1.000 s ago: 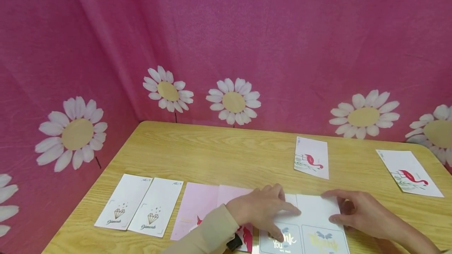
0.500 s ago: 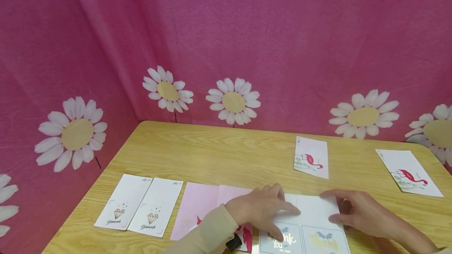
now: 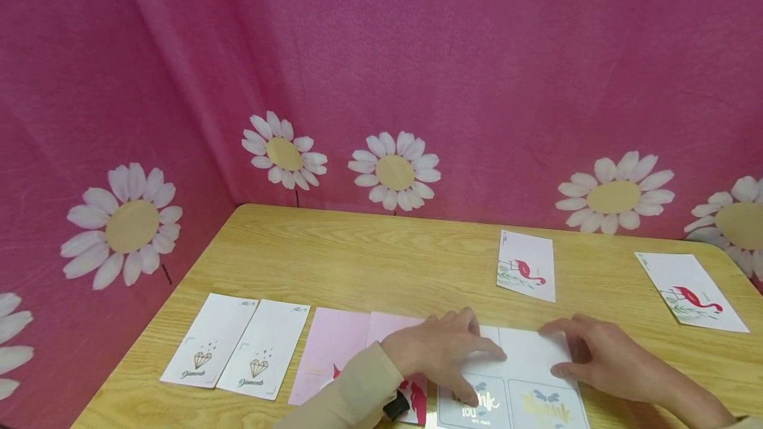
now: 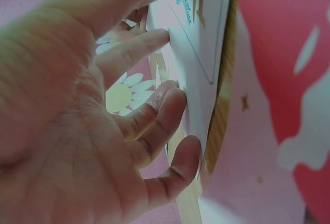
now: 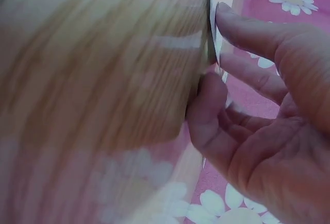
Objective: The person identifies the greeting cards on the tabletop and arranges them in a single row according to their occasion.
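Note:
Two white cards lie side by side at the front of the table, the left thank-you card [image 3: 491, 406] and the right thank-you card [image 3: 539, 353], each with gold lettering in a blue frame. My left hand [image 3: 438, 353] spreads over the left card, thumb on its lettering and fingertips on its upper part. In the left wrist view, the loosely bent fingers [image 4: 167, 113] touch the white card. My right hand [image 3: 610, 359] rests at the right card's right edge, index fingertip near the top corner and thumb lower down. The right wrist view shows the thumb [image 5: 252, 33] against the card's surface.
Two pink cards, a left one [image 3: 336, 336] and a right one [image 3: 393, 326], lie partly under my left forearm. Farther left are two white diamond cards [image 3: 211, 330]. Toward the back right lie two flamingo cards [image 3: 527, 253]. A pink daisy-print curtain [image 3: 453, 85] hangs behind the wooden table [image 3: 357, 257].
My right hand's fingers have shifted slightly at the right thank-you card's edge, the thumb a little to the left. The left hand and the other cards stay put.

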{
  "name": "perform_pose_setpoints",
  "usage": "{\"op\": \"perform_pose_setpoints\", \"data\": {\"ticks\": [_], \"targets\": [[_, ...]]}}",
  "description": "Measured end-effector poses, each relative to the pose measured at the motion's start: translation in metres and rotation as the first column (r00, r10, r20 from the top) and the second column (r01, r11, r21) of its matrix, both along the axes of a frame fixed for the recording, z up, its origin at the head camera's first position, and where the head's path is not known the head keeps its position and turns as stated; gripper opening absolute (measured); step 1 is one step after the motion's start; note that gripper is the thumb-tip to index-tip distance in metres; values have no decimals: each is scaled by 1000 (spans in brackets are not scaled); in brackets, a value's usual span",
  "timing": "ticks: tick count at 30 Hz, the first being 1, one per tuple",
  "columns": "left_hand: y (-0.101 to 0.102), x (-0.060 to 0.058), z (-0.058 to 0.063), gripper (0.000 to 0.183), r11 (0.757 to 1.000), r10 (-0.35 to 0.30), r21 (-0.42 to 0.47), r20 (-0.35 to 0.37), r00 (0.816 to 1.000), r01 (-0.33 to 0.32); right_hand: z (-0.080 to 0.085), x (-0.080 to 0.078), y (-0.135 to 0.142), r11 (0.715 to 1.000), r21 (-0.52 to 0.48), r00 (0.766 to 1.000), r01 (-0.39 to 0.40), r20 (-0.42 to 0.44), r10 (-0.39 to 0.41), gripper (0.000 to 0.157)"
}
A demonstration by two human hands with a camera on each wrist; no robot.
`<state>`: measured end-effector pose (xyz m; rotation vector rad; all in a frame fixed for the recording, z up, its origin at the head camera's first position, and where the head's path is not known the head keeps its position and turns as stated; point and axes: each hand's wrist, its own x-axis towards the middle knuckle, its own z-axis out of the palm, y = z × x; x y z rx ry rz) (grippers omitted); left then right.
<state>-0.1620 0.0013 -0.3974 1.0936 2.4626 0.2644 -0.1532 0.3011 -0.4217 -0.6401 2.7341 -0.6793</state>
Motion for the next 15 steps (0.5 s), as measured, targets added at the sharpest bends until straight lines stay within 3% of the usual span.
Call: {"op": "perform_pose_setpoints", "data": {"ticks": [8, 15], "targets": [[1, -1, 1, 72, 1000, 4, -16, 14, 1000, -4, -2, 1, 2, 1000, -9, 998, -10, -69, 10, 53], [0, 0, 1, 71, 1000, -3, -26, 11, 1000, 4, -5, 1, 5, 999, -27, 998, -19, -58, 18, 55]]}}
